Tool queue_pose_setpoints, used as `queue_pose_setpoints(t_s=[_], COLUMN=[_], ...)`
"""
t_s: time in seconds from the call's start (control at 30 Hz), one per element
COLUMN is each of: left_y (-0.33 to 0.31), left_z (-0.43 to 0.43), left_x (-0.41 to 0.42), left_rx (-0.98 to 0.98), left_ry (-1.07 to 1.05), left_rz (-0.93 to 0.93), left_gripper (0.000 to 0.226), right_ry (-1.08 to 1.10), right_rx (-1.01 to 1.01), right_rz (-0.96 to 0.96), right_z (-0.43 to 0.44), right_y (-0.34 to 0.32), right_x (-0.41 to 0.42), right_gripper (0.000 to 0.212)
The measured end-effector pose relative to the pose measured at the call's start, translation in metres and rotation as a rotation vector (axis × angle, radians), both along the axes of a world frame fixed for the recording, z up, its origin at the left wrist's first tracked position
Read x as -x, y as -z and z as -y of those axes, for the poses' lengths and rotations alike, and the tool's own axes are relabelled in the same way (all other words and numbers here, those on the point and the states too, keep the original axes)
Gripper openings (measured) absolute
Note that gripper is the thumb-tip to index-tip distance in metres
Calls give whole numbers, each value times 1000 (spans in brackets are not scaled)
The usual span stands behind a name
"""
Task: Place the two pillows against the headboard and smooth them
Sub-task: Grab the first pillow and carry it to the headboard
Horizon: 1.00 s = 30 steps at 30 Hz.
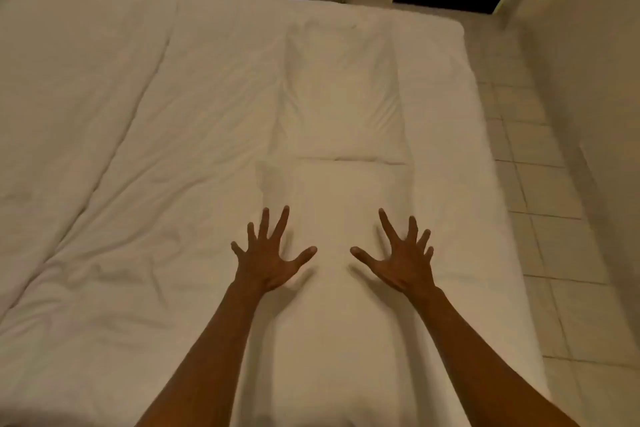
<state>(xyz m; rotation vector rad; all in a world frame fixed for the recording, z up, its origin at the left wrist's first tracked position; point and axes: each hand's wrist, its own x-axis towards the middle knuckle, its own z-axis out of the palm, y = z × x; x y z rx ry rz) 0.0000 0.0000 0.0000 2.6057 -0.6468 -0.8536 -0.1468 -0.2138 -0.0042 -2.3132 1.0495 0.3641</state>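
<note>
Head view is showing both pillows lying end to end along the bed's right side, the near pillow touching the far pillow. Left hand and right hand are spreading wide, gripping nothing, apparently smoothing. No headboard is showing, so placement is remaining unconfirmed.

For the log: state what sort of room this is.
Probably a bedroom, perhaps a hotel room: a wide bed under a white duvet, two white pillows on it, tiled floor beside it, both hands spread open.
</note>
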Motion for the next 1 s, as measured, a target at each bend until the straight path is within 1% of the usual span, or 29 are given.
queue_pose_setpoints(t_s=[0.07, 0.17, 0.27, 0.33, 0.4, 0.5, 0.57, 0.63, 0.7, 0.77, 0.83, 0.87, 0.93, 1.0], left_y=[36, 101, 152, 163, 162, 152, 155, 167, 183, 199, 213, 219, 225, 221], left_z=[12, 17, 19, 24, 26, 22, 25, 31, 35, 38, 43, 46, 52, 55], left_x=[-5, -8, -6, -6, -13, -22, -22, -19, -18, -20, -22, -23, -24, -21], left_rx=[64, 82, 92, 121, 160, 175, 146, 103, 62, 63, 116, 139, 155, 147], left_ry=[112, 329, 349, 345, 373, 459, 494, 507, 479, 452, 452, 454, 452, 456], left_rz=[92, 172, 253, 287, 302, 261, 246, 296, 370, 437, 527, 572, 635, 665], left_gripper=[107, 124, 134, 137, 140, 146, 148, 142, 128, 105, 77, 67, 59, 57], right_ry=[-93, -224, -291, -327, -380, -519, -558, -577, -581, -575, -569, -571, -574, -555], right_rx=[45, 50, 73, 94, 133, 152, 137, 164, 235, 326, 416, 468, 550, 556], right_rz=[34, 60, 68, 82, 106, 153, 148, 110, 87, 93, 134, 153, 186, 208], right_z=[1, 4, 7, 8, 10, 10, 10, 13, 15, 17, 18, 18, 19, 18], right_y=[35, 92, 139, 146, 138, 123, 129, 145, 166, 186, 203, 210, 217, 217], right_x=[-11, -16, -12, -11, -11, -10, -12, -18, -22, -26, -32, -36, -43, -47], right_gripper=[113, 123, 133, 136, 136, 134, 134, 132, 124, 108, 88, 78, 66, 61])
